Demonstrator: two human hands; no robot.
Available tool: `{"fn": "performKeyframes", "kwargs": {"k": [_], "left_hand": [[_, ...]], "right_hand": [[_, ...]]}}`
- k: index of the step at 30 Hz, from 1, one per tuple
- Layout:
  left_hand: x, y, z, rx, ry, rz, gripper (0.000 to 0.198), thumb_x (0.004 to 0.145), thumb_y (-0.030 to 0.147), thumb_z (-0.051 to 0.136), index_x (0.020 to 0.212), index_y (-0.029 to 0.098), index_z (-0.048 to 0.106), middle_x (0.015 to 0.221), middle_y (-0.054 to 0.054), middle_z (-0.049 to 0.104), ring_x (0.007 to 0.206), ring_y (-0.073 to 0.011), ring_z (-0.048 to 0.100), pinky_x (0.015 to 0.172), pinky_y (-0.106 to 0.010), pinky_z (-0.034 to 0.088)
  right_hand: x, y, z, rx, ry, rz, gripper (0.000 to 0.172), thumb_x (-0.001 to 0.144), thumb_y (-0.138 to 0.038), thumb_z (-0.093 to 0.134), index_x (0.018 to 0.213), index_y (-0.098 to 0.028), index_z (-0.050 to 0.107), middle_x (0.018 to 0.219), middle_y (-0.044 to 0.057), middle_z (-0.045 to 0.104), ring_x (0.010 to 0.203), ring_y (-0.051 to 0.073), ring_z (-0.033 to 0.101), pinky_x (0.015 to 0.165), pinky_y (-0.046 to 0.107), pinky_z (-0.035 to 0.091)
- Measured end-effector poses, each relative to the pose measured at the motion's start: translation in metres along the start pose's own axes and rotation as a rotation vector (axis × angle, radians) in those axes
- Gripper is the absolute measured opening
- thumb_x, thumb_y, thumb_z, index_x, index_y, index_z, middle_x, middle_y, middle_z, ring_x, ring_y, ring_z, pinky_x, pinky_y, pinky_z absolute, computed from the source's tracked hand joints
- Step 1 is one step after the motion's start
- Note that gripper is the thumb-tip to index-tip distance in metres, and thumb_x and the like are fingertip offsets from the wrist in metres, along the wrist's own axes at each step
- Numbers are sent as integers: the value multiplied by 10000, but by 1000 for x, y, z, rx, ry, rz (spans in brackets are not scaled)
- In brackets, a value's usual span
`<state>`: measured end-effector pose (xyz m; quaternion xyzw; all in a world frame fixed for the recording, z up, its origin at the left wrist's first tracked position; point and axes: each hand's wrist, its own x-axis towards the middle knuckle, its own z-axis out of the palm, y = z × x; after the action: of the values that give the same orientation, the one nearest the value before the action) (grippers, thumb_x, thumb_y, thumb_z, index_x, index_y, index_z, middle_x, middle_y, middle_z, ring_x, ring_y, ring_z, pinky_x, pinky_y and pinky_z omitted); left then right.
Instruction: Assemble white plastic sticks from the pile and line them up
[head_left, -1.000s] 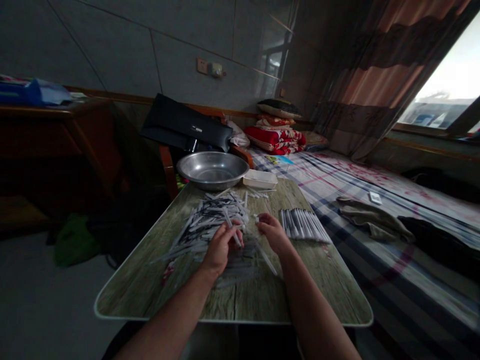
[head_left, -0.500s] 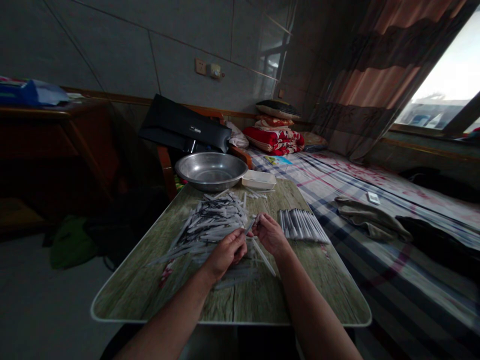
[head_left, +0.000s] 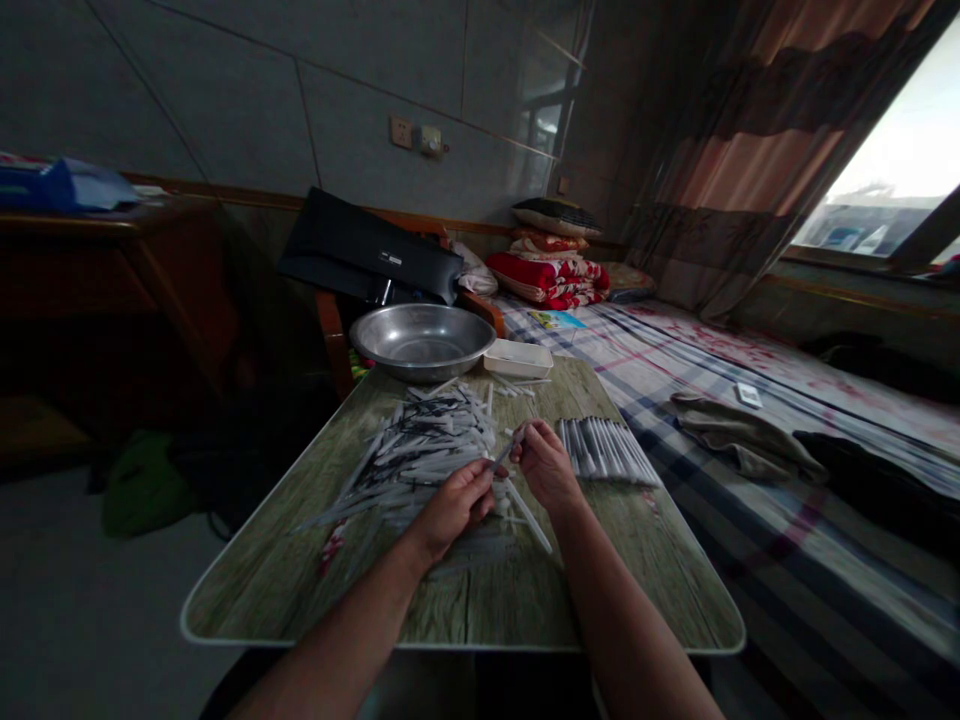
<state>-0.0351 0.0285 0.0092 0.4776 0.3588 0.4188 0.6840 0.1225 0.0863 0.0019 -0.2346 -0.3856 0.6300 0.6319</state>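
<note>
Both of my hands work over a loose pile of thin white and black tubes (head_left: 420, 445) spread on a wood-patterned folding table (head_left: 645, 590). My left hand (head_left: 450, 505) is closed around one slim tube (head_left: 504, 450), which slants up to the right. My right hand (head_left: 546, 462) pinches the upper end of that same tube with its fingertips. A neat row of white tubes (head_left: 604, 447) lies just right of my right hand.
A metal basin (head_left: 421, 342) and a shallow white tray (head_left: 517, 357) stand at the table's far edge. A black bag (head_left: 367, 255) rests on a chair behind. A bed with a striped sheet (head_left: 750, 450) lies to the right, a dark desk (head_left: 97, 270) to the left.
My left hand pulled a tube out of the pile and drew back towards me. My right hand came in to meet it and now pinches the tube's upper end.
</note>
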Motion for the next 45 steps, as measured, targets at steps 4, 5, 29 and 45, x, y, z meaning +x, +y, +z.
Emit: {"fn": "performKeyframes", "kwargs": {"k": [4, 5, 29, 45], "left_hand": [[1, -1, -1, 0, -11, -5, 430, 814, 537, 563, 1009, 155, 580, 505, 72, 389, 405, -49, 232, 429, -205, 115], [1, -2, -1, 0, -11, -1, 424, 816, 536, 563, 1008, 159, 582, 507, 71, 389, 405, -50, 237, 429, -206, 117], [4, -14, 5, 350, 129, 287, 237, 861, 372, 555, 972, 201, 676, 739, -32, 631, 683, -178, 570, 660, -269, 429], [1, -8, 13, 632, 314, 514, 260, 854, 209, 524, 1054, 220, 690, 1069, -110, 686, 1093, -290, 571, 1003, -435, 388]], "right_hand": [[0, -1, 2, -28, 30, -6, 175, 765, -302, 707, 783, -193, 571, 709, -21, 564, 565, 88, 493, 519, 208, 410], [0, -2, 2, -40, 28, 0, 173, 761, -301, 708, 786, -194, 573, 703, -23, 563, 557, 88, 490, 514, 207, 410], [-13, -2, 16, -112, -195, 365, 510, 844, -670, 364, 755, -206, 555, 856, 74, 653, 836, 228, 616, 750, 371, 485], [-23, -3, 25, -294, -250, 463, 761, 821, -763, 151, 927, -183, 632, 923, 107, 674, 915, 260, 600, 829, 402, 451]]}}
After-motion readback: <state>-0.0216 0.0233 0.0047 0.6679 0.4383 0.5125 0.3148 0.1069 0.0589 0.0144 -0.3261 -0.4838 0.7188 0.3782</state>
